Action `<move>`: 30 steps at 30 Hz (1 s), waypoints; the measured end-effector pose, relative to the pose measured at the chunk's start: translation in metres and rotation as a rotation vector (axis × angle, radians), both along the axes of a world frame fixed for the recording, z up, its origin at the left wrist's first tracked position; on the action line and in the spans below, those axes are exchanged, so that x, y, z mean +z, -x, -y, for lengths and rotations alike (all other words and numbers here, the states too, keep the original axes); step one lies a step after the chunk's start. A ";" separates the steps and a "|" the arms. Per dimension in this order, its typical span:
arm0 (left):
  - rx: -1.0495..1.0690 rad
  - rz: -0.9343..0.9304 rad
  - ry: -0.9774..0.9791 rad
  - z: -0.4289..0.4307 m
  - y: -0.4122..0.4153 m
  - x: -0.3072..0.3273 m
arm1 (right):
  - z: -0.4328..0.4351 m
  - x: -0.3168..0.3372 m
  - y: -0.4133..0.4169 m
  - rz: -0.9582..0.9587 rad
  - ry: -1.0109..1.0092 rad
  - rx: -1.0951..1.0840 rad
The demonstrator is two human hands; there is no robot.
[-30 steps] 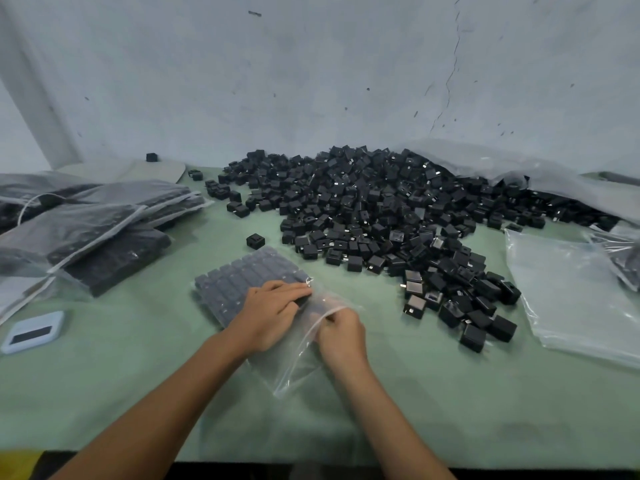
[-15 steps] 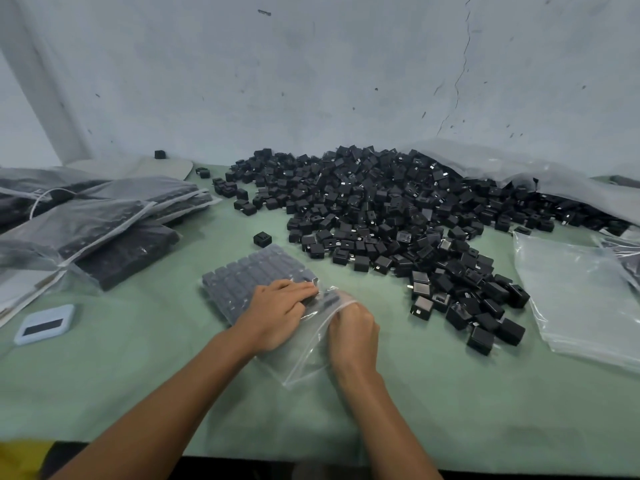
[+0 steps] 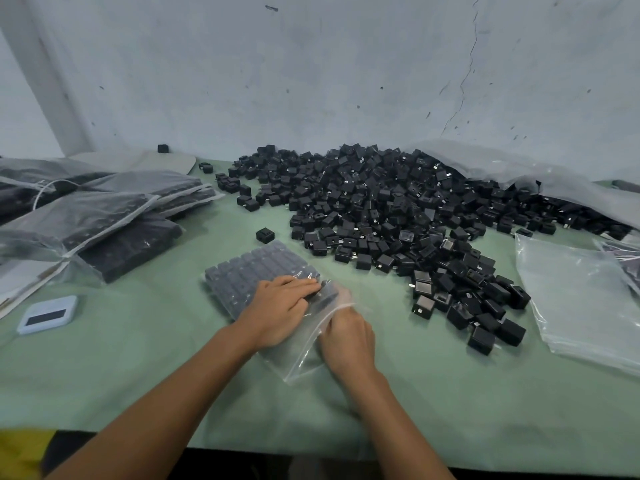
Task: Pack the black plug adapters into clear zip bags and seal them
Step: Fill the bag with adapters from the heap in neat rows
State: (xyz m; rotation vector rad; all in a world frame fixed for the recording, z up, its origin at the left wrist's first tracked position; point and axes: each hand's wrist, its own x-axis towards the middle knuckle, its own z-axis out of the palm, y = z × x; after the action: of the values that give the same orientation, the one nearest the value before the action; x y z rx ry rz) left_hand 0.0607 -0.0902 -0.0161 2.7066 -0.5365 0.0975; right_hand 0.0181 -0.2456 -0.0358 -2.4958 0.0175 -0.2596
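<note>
A clear zip bag [image 3: 256, 271] filled with rows of black plug adapters lies flat on the green table [image 3: 138, 368] in front of me. My left hand [image 3: 277, 310] presses flat on the bag's near end, fingers straight over the adapters. My right hand [image 3: 349, 337] grips the bag's open mouth, fingers curled into the plastic. A big heap of loose black adapters [image 3: 398, 216] spreads across the table's middle and right. One adapter [image 3: 265, 234] sits alone just beyond the bag.
Several filled bags [image 3: 104, 216] are stacked at the left. Empty clear bags [image 3: 581, 299] lie at the right. A large plastic sheet [image 3: 519, 171] drapes over the heap's far right. A small pale blue device [image 3: 48, 314] sits near the left edge.
The bag and both hands have stayed almost in place; my left fingers have flattened a little further over the adapters while my right hand keeps hold of the bag's mouth.
</note>
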 end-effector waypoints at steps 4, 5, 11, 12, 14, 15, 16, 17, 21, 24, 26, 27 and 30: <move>-0.008 0.008 -0.025 0.001 0.003 0.001 | -0.001 0.008 0.004 -0.005 -0.019 0.036; -0.009 0.012 -0.027 0.001 0.004 0.001 | -0.001 0.008 0.004 -0.019 -0.010 0.054; -0.010 0.017 -0.036 0.000 0.003 0.001 | 0.001 0.007 -0.003 -0.159 0.240 0.122; -0.011 0.020 -0.037 0.000 0.002 0.001 | 0.001 0.006 -0.003 -0.152 0.252 0.135; -0.016 0.026 -0.040 0.000 0.003 0.000 | 0.000 0.007 -0.002 -0.136 0.280 0.147; -0.019 0.034 -0.040 0.001 0.003 0.000 | 0.000 0.006 -0.002 -0.128 0.287 0.145; -0.021 0.049 -0.037 0.001 0.005 0.000 | 0.001 0.005 -0.002 -0.118 0.292 0.143; -0.020 0.074 -0.027 0.002 0.006 0.000 | 0.001 0.005 -0.001 -0.107 0.295 0.141; 0.026 0.149 0.125 0.000 0.011 0.003 | 0.000 0.003 -0.001 -0.088 0.274 0.122; 0.061 0.140 0.212 -0.006 0.013 0.007 | 0.004 0.000 -0.001 -0.057 0.185 0.117; 0.115 0.193 0.217 -0.016 0.013 0.006 | 0.006 -0.001 0.000 -0.021 0.161 0.140; 0.182 0.219 0.200 -0.023 0.014 0.005 | 0.006 -0.001 0.001 0.012 0.195 0.171; 0.406 0.127 0.162 -0.038 0.020 -0.004 | 0.004 0.000 0.001 0.114 0.224 0.218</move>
State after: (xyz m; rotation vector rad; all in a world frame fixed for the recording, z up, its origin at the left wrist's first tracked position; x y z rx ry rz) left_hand 0.0408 -0.0519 -0.0201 2.6209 -0.0036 0.4033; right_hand 0.0167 -0.2499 -0.0360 -2.6714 -0.3458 -0.3265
